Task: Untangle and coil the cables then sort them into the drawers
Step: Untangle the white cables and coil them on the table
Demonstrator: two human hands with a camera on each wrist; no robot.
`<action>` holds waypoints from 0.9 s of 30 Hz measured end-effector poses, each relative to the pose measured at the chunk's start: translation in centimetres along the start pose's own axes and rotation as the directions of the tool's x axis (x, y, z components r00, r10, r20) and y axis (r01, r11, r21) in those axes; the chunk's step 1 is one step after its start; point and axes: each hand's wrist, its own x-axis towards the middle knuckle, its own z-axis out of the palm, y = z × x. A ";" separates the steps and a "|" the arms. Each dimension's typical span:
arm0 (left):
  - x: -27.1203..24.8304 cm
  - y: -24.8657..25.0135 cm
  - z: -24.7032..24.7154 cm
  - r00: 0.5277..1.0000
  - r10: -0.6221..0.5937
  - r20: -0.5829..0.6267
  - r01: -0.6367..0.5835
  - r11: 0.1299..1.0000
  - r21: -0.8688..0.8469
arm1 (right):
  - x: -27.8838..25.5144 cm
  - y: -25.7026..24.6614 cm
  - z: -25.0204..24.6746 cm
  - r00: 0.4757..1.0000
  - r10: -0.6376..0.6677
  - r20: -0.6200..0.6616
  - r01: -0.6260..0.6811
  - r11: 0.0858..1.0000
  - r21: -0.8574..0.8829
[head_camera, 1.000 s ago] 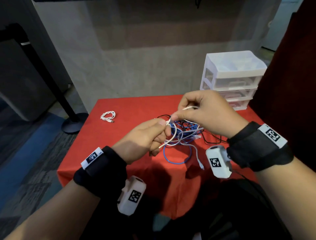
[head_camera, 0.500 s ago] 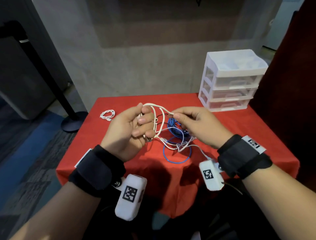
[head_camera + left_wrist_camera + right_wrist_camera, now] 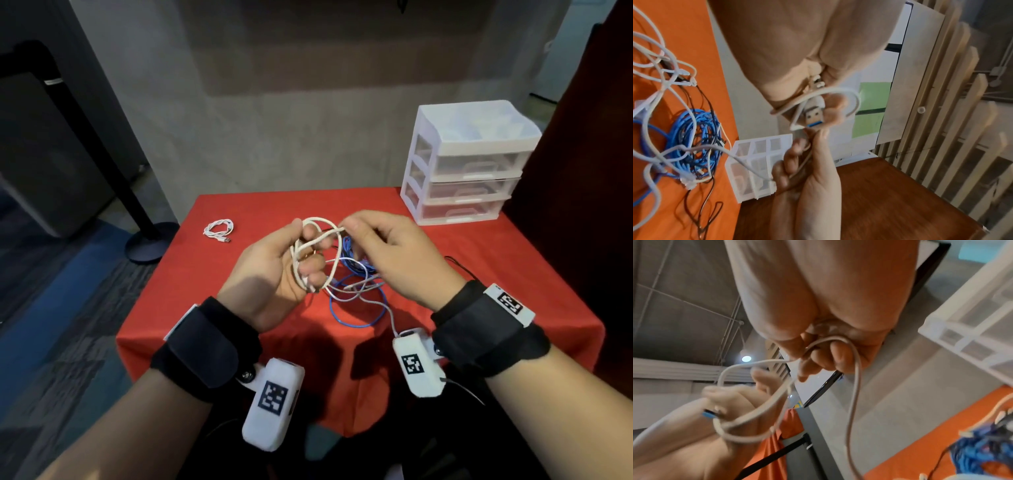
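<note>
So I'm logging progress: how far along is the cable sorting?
Early. One small white coil lies finished on the red table, not yet stored. The left hand holds white cable loops while the right hand pinches the strand. The blue cable tangle remains; drawers are closed.

A red-covered table (image 3: pixel 513 274) carries a white drawer unit (image 3: pixel 469 171) at two o'clock, a small coiled white cable (image 3: pixel 219 230) at ten o'clock, and a tangle of blue, white and black cables (image 3: pixel 356 291) at centre.
</note>
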 end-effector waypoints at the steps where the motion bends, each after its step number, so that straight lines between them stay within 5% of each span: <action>1: 0.2 0.1 -0.2 0.998 0.049 -0.043 -0.050 0.999 -0.021 | 0.0 0.0 -0.5 1.000 -0.001 -0.014 0.001 1.000 0.010; 4: 0.6 1.0 -1.2 0.970 0.191 -0.150 -0.204 0.975 -0.081 | -0.3 -0.3 -2.6 0.995 0.036 0.089 -0.033 0.999 -0.027; 7: 0.6 1.7 -1.6 0.963 0.231 -0.135 -0.248 0.961 -0.121 | -0.7 -0.4 -3.4 0.980 0.078 0.184 -0.035 0.973 -0.226; 11: 0.9 1.0 -0.6 0.967 0.241 -0.078 -0.246 0.967 -0.072 | -1.0 -1.1 -1.3 0.984 -0.074 0.162 0.111 0.966 -0.232; 20: 1.2 0.5 0.9 0.971 0.226 -0.073 -0.232 0.969 -0.086 | -0.9 -1.3 2.2 0.985 -0.169 -0.038 0.161 0.973 -0.162; 27: 1.5 1.8 0.1 0.940 0.291 -0.176 -0.330 0.908 -0.257 | -1.9 -1.4 2.3 0.984 -0.175 0.015 0.175 0.972 -0.154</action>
